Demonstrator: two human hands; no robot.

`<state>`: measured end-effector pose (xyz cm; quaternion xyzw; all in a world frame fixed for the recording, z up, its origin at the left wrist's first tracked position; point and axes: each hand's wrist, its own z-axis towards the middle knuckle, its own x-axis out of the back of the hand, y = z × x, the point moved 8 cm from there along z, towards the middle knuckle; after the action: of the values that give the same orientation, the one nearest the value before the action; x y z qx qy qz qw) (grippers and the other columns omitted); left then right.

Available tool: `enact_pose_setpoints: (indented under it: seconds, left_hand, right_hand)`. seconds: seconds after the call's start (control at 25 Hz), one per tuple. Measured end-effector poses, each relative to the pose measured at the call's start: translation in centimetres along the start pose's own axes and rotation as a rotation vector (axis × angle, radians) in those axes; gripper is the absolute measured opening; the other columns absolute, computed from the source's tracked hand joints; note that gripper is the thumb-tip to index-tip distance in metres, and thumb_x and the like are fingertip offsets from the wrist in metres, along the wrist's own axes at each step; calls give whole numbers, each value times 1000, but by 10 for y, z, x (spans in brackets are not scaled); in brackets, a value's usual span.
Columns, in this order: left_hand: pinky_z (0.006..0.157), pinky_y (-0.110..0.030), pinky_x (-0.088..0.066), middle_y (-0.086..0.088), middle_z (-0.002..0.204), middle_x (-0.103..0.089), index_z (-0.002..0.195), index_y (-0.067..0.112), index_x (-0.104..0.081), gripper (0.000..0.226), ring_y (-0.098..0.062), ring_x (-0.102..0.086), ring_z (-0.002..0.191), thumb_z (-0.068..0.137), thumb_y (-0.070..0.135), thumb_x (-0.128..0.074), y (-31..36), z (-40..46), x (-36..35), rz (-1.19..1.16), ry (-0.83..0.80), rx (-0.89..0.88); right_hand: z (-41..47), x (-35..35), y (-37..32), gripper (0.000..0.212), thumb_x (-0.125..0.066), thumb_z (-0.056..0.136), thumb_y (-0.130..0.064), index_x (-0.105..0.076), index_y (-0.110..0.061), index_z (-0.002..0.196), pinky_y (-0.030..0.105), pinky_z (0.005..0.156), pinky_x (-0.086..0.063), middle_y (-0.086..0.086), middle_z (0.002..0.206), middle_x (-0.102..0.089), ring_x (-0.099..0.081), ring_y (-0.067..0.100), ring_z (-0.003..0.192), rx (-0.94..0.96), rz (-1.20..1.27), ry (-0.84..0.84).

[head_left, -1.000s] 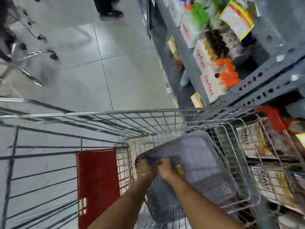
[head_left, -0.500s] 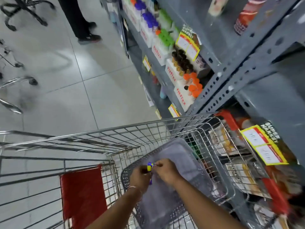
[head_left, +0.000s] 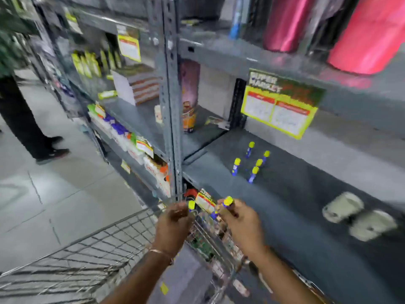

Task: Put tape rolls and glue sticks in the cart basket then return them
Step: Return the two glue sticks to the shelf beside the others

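Grey perforated-steel shelving point(head_left: 173, 88) lines a shop aisle with a pale tiled floor point(head_left: 65, 194). At centre, both hands are raised over the front rim of a wire cart point(head_left: 105, 244), beside the shelf edge. The right hand point(head_left: 238, 222) is closed around a glue stick point(head_left: 225, 204), a small cylinder with a blue body and a rounded yellow cap that projects above the fingers. The left hand point(head_left: 175, 224), a thin metal bangle at its wrist, is curled shut on a second glue stick point(head_left: 191, 204), of which only the yellow cap shows. Five more glue sticks point(head_left: 252, 163) of the same form stand upright, slightly apart, on the matt grey shelf board point(head_left: 295, 205) ahead of the hands. Two pale, blurred tape rolls point(head_left: 359, 216) lie side by side farther right on the same board. A yellow-bordered price card point(head_left: 280, 104) hangs from the shelf above. Glossy pink rolls point(head_left: 372, 34) stand on the upper level. White cartons with coloured caps point(head_left: 122, 137) fill the shelves to the left. The cart is an open grid of thin steel wire; what lies inside cannot be made out.
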<state>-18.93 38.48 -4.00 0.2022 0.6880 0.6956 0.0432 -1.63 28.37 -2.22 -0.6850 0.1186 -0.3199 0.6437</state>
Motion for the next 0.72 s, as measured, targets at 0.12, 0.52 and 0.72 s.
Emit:
enact_pose_setpoints:
  seconds: [0.12, 0.52, 0.72]
  left_hand:
    - [58, -9, -43, 12, 56, -57, 65, 17, -62, 25, 9, -52, 52, 76, -1, -76, 63, 21, -43, -5, -64, -84]
    - [77, -34, -56, 1, 76, -77, 78, 17, -77, 14, -15, -71, 78, 66, 20, -84, 59, 103, -114, 243, -137, -117]
    - [79, -40, -57, -3, 74, -76, 74, 14, -74, 10, -20, -72, 78, 67, 17, -79, 58, 113, -127, 302, -246, -164]
  right_hand:
    - [9, 69, -18, 11, -75, 82, -19, -65, -22, 80, 26, 65, -53, -16, 68, -71, -64, 2, 61, 27, -102, 224]
    - [71, 77, 25, 24, -82, 69, -18, -61, -10, 64, 31, 57, -41, 3, 62, -67, -55, 16, 58, -187, -341, 351]
    - [76, 75, 34, 15, -81, 70, -14, -67, -8, 72, 30, 64, -48, 7, 73, -74, -68, 24, 73, -257, -370, 388]
